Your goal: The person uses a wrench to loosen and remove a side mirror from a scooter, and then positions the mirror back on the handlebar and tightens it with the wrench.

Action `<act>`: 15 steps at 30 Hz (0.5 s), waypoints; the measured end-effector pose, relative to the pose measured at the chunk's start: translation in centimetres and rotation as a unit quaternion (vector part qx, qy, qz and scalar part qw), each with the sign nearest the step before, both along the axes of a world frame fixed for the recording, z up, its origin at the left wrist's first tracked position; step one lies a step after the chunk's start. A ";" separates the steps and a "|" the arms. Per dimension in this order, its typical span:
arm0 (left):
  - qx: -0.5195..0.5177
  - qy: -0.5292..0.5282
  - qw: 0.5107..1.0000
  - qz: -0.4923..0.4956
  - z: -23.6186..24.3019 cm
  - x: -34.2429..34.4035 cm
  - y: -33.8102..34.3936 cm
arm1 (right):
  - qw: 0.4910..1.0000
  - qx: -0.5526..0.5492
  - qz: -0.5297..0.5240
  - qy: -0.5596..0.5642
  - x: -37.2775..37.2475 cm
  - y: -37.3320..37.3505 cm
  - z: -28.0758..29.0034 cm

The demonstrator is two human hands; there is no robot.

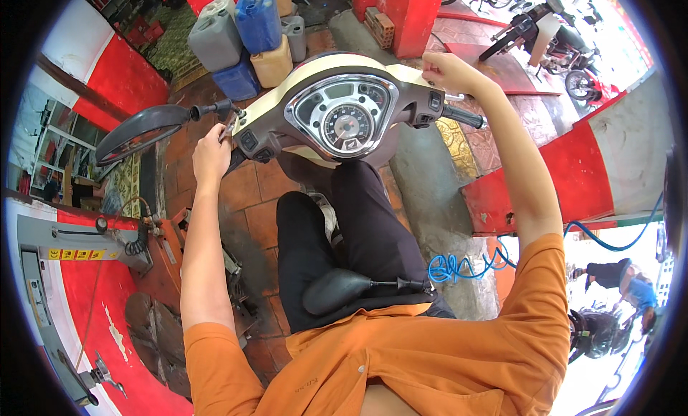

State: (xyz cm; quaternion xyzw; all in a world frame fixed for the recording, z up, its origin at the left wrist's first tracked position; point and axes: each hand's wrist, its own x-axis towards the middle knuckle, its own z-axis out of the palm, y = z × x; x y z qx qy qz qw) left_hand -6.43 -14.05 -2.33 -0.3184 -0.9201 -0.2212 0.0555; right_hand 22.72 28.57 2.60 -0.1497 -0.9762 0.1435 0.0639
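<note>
A scooter's handlebar cover [269, 101], cream and grey, surrounds a round-dialled instrument cluster [346, 122]. My left hand [213, 154] is closed at the left end, by the grip, around what looks like the brake lever. The left mirror [143, 133] stands out beside it on a black stem. My right hand [455, 73] is curled at the cover's right end, above the right grip [462, 116]; what its fingers hold is hidden. Across my lap lies a detached black mirror [337, 290] with its stem pointing right.
Several plastic jerrycans [215, 36] are stacked ahead on the left. Red-and-white panels and a grey lift column [72, 240] flank the left side. To the right hangs a coiled blue air hose [459, 267]. A parked motorbike [552, 40] stands beyond; a person [634, 294] is at far right.
</note>
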 end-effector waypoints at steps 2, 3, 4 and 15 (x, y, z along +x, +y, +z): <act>0.000 -0.004 1.000 -0.002 0.1 0.1 0.0 | 0.996 -0.046 0.076 0.020 0.2 0.6 0.1; 0.003 0.000 1.000 0.000 0.1 0.1 0.1 | 0.996 -0.046 0.076 0.020 0.3 0.8 0.0; 0.005 0.005 1.000 0.001 0.1 0.1 0.0 | 0.995 -0.044 0.078 0.031 0.4 0.7 0.1; 0.000 0.002 1.000 0.007 0.1 0.2 -0.1 | 0.995 0.038 -0.088 -0.004 0.0 -0.1 0.1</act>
